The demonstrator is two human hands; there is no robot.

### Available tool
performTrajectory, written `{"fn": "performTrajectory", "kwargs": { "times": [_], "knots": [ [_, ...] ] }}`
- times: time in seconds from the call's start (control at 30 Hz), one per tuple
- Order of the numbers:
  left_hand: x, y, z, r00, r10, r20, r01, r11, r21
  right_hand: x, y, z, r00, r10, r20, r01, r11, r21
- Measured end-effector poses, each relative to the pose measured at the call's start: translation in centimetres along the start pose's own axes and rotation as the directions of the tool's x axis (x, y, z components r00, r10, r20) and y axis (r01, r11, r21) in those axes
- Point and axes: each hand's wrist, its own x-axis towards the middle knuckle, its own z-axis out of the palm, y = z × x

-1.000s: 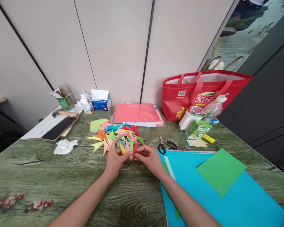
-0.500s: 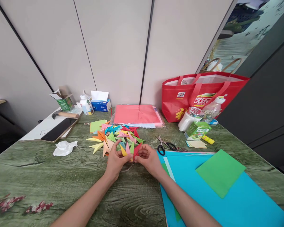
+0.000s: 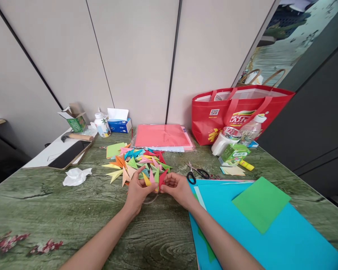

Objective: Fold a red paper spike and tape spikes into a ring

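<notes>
Between my two hands is a cluster of folded paper pieces [image 3: 156,176] with yellow, pink, green and red points standing up. My left hand [image 3: 138,189] pinches its left side, thumb in front and fingers behind. At the right side, my right hand [image 3: 177,187] grips the red folded piece [image 3: 162,177] between thumb and fingers. A thin pale loop, like a cord [image 3: 151,200], hangs just below the cluster. Right behind my hands lies a heap of colourful folded paper pieces [image 3: 125,165], partly hidden by my left hand.
Black-handled scissors [image 3: 196,173] lie right of my hands, beside large blue sheets [image 3: 242,232] with a green square [image 3: 261,204] on top. Crumpled tissue [image 3: 77,176], a phone [image 3: 69,154] and a hammer [image 3: 78,137] are left. Behind stand packed pink paper [image 3: 163,135] and a red bag [image 3: 205,123].
Both hands keep nearly the same place and hold on the paper cluster. The view has shifted very slightly.
</notes>
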Motion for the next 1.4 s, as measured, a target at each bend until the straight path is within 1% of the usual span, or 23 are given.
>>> {"fn": "performTrajectory", "kwargs": {
  "times": [0.17, 0.27, 0.33, 0.4, 0.5, 0.67, 0.77, 0.83, 1.03, 1.1, 1.23, 1.3, 1.4],
  "knots": [
    [0.03, -0.16, -0.15, 0.999, 0.008, 0.042, -0.007, 1.0, -0.02, -0.07, 0.22, 0.26, 0.998, -0.032, -0.054, 0.031, 0.999, -0.008],
    [0.08, -0.25, -0.29, 0.999, 0.02, 0.03, -0.02, 1.0, -0.004, -0.11, 0.21, 0.4, 0.998, -0.033, -0.052, 0.032, 0.999, -0.01],
    [0.11, -0.23, -0.36, 1.0, 0.022, 0.002, -0.022, 0.999, 0.027, -0.15, 0.05, 0.38, 1.0, 0.002, -0.018, -0.002, 1.0, 0.009],
    [0.11, -0.17, -0.38, 1.0, 0.021, -0.01, -0.021, 0.999, 0.041, -0.17, -0.19, 0.29, 0.998, 0.058, 0.01, -0.058, 0.996, 0.063],
    [0.04, -0.11, -0.37, 1.0, 0.015, -0.011, -0.014, 0.998, 0.054, -0.13, -0.45, 0.22, 0.995, 0.098, 0.004, -0.098, 0.989, 0.11],
    [0.01, -0.18, -0.4, 0.999, 0.018, 0.037, -0.022, 0.995, 0.1, -0.15, -0.14, 0.53, 0.999, 0.042, -0.003, -0.042, 0.999, -0.006],
    [0.04, -0.17, -0.47, 0.999, 0.022, 0.04, -0.028, 0.987, 0.159, -0.26, 0.04, 0.68, 0.999, 0.025, -0.041, -0.026, 0.999, -0.021],
    [0.04, -0.14, -0.51, 0.999, 0.015, 0.051, -0.023, 0.985, 0.168, -0.32, 0.0, 0.7, 0.998, 0.035, -0.046, -0.036, 0.999, -0.021],
    [-0.08, -0.11, -0.45, 0.999, 0.011, 0.049, -0.018, 0.989, 0.147, -0.21, 0.12, 0.62, 0.997, 0.076, -0.02, -0.076, 0.997, -0.001],
    [-0.12, -0.12, -0.35, 0.997, 0.013, 0.082, -0.025, 0.99, 0.141, -0.2, 0.35, 0.6, 0.998, 0.064, -0.024, -0.065, 0.998, -0.02],
    [-0.24, -0.15, -0.13, 0.988, 0.028, 0.154, -0.045, 0.993, 0.109, -0.36, 0.47, 0.57, 0.999, 0.002, -0.053, -0.007, 0.995, -0.096],
    [-0.32, -0.04, -0.05, 0.983, 0.034, 0.181, -0.048, 0.996, 0.077, -0.43, 0.31, 0.54, 0.997, -0.005, -0.075, -0.004, 0.992, -0.124],
    [-0.48, 0.45, -0.13, 0.977, 0.021, 0.211, -0.02, 1.0, -0.004, -0.33, -0.04, 0.33, 0.998, 0.024, -0.05, -0.028, 0.997, -0.075]
  ]
}}
